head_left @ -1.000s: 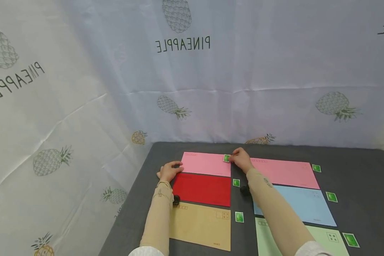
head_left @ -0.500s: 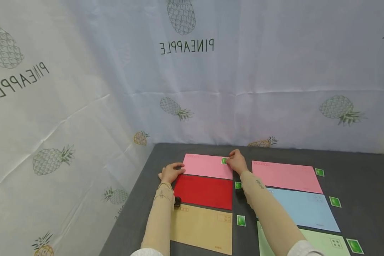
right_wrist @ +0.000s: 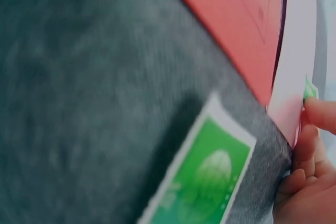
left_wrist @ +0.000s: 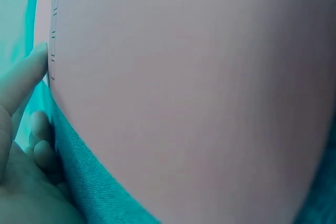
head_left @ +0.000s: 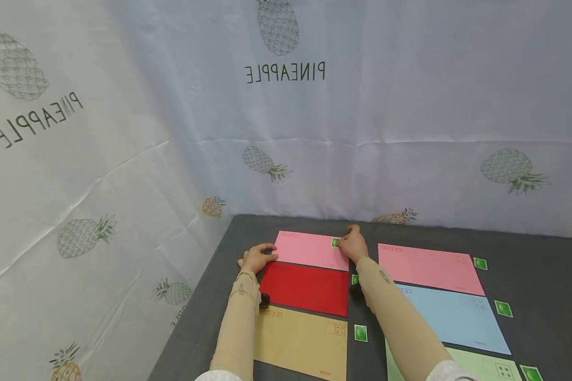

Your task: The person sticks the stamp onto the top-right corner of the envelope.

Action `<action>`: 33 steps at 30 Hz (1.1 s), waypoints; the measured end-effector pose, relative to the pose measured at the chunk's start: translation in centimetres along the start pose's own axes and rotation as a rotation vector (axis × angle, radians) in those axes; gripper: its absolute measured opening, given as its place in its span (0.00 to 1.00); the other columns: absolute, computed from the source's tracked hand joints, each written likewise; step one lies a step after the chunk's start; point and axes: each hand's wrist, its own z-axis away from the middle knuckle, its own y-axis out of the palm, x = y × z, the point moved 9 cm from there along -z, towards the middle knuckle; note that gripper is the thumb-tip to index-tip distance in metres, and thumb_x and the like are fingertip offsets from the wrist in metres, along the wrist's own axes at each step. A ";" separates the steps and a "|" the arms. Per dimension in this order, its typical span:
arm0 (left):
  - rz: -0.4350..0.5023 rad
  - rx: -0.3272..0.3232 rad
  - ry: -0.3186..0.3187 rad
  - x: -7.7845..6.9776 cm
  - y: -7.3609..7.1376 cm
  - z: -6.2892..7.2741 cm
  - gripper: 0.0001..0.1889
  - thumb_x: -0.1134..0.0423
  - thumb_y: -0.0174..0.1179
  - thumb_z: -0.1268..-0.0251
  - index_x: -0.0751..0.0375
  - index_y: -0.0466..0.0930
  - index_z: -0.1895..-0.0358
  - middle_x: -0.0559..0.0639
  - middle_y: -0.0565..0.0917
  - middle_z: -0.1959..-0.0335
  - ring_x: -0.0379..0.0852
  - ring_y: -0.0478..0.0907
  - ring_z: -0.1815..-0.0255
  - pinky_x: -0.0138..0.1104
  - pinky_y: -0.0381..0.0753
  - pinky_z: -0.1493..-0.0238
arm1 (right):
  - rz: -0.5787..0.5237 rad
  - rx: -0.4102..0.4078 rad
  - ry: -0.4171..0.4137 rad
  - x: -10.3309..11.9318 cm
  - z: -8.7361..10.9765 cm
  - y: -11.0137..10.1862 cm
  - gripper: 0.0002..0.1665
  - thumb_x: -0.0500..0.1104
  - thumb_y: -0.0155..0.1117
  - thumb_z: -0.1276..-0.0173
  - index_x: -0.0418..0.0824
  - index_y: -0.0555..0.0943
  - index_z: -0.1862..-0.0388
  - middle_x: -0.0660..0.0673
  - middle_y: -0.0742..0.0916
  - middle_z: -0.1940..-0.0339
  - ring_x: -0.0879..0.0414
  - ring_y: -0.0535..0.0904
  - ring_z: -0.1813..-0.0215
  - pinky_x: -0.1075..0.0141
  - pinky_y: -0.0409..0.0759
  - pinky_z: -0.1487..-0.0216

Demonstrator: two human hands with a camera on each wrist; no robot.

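At the far left of the table lies a light pink envelope [head_left: 310,250]. My left hand [head_left: 256,258] touches its left edge with thumb and forefinger; in the left wrist view the forefinger [left_wrist: 26,77] lies fairly straight against that edge. My right hand [head_left: 354,243] pinches a small green stamp [head_left: 335,242] by its right side, over the envelope's upper right corner. The right wrist view shows the stamp [right_wrist: 310,90] at the fingertips, tilted up off the paper. A red envelope [head_left: 310,288] lies just below the pink one.
A tan envelope [head_left: 300,341] lies nearest in the left column. The right column has a pink envelope [head_left: 429,269], a blue envelope [head_left: 457,320] and a green envelope [head_left: 481,365], partly under the right forearm. Loose green stamps [head_left: 360,333] lie right of several envelopes. A pineapple-print curtain [head_left: 410,106] hangs behind.
The right hand has moved slightly left, bringing the stamp fully over the pink envelope's corner. The left hand stays at the envelope's left edge. The head view has shifted a little.
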 end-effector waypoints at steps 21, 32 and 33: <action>0.003 -0.007 0.007 0.2 0.1 0.1 0.13 0.53 0.67 0.47 0.43 0.83 0.56 0.51 0.80 0.67 0.57 0.67 0.51 0.52 0.51 0.54 | 0.223 -0.028 -0.093 0.9 0.2 0.5 0.19 0.38 0.50 0.35 0.33 0.66 0.46 0.35 0.83 0.61 0.47 0.78 0.68 0.56 0.73 0.68; -0.012 -0.001 0.007 0.0 0.0 0.0 0.14 0.52 0.66 0.46 0.42 0.83 0.55 0.52 0.79 0.66 0.55 0.67 0.53 0.52 0.51 0.55 | 0.304 -0.028 -0.156 1.6 0.6 0.4 0.13 0.38 0.54 0.32 0.33 0.81 0.57 0.35 0.84 0.57 0.44 0.80 0.58 0.51 0.78 0.55; -0.014 0.000 0.008 0.0 0.0 0.1 0.14 0.52 0.66 0.46 0.42 0.82 0.55 0.52 0.79 0.66 0.55 0.67 0.54 0.51 0.51 0.55 | 0.305 -0.027 -0.153 1.6 0.6 0.5 0.13 0.38 0.54 0.32 0.33 0.81 0.56 0.36 0.84 0.57 0.44 0.80 0.58 0.51 0.78 0.55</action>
